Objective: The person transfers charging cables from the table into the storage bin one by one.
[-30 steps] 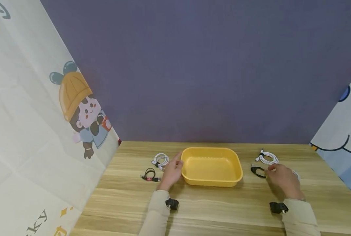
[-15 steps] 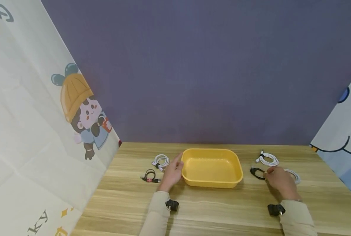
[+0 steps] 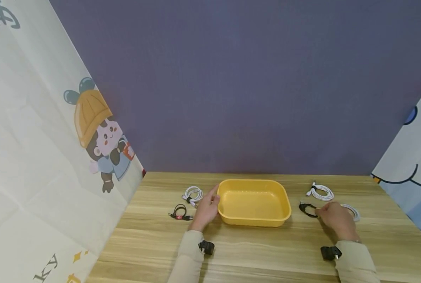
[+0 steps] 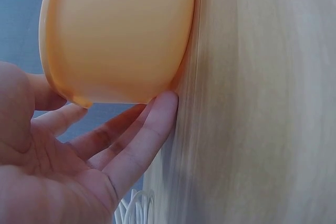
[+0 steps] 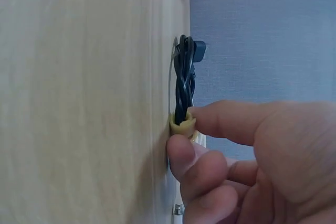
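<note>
My left hand rests at the left end of a yellow plastic basin. In the left wrist view the fingers reach out fairly straight against its end wall, and a digit lies at the rim. To the right of the basin, my right hand pinches a coiled black USB cable between thumb and forefinger, at a yellowish tie round the coil. The coil is low against the wooden table, its plug end pointing toward the basin. The other right fingers are curled in.
A white coiled cable lies behind the right hand, and another white cable is partly hidden beside it. Left of the basin lie a white cable and a black cable with a red tie. A dark partition stands behind the table.
My right hand has shifted slightly left onto the black cable, which has moved a little left; more of the white cable behind shows. The left hand stays at the basin.
</note>
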The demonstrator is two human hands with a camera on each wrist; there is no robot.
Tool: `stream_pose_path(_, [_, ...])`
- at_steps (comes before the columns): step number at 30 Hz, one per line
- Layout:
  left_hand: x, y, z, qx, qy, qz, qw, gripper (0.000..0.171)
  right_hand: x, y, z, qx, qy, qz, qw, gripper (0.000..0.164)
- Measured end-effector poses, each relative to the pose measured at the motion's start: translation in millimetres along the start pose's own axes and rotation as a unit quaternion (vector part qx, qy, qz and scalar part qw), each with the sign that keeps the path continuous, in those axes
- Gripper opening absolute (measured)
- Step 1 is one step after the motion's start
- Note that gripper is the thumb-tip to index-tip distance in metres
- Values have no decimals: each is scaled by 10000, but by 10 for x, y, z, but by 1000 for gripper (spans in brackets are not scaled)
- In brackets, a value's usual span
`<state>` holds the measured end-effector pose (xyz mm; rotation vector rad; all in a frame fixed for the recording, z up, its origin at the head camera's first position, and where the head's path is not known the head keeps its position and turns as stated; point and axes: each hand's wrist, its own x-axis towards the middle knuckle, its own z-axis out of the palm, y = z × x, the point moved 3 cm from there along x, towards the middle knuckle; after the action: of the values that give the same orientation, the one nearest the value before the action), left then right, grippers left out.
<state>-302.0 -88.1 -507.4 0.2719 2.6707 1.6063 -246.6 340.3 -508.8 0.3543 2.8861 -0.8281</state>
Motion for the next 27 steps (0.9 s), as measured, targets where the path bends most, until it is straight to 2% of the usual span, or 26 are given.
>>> stream_pose_path(4, [3, -6, -1, -23, -5, -20, 10000, 48, -5, 7, 12, 53, 21, 110, 9999, 40])
stream_pose_path(12, [-1, -19, -3, -22, -22, -23, 10000, 48, 18, 27, -33, -114, 287, -84, 9995, 33])
stream_pose_path(18, [5, -22, 0, -34, -1, 2, 10000, 48, 2, 11, -57, 63, 442, -142, 9989, 27])
stream_pose_path(27, [13, -32, 5, -42, -5, -18, 10000, 48, -19, -30, -97, 104, 795, -265, 9964, 31])
